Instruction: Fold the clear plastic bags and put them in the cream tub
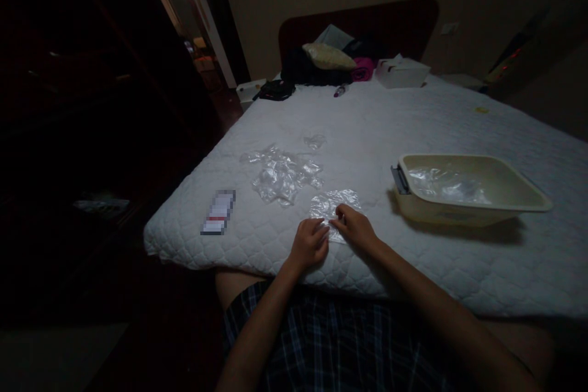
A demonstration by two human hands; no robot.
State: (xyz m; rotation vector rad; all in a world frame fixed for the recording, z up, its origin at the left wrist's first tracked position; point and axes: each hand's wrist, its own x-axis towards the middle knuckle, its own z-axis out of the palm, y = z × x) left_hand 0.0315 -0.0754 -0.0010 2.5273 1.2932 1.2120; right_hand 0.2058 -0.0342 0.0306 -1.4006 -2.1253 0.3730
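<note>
The fingers of the left hand (311,241) and right hand (357,228) are bent and slightly parted, tips close together on a clear plastic sheet (331,199); whether they pinch it, I cannot tell. The sheet lies spread on the white quilt (367,128). Beyond it, leftward, sits a crumpled plastic pile (281,174); rightward, a cream tub (459,214) holds more clear plastic (452,187).

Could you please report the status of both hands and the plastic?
Left hand, right hand: on clear plastic sheet. Sheet spread on bed. Crumpled plastic pile beyond, leftward; tub rightward, neither blocking.
</note>
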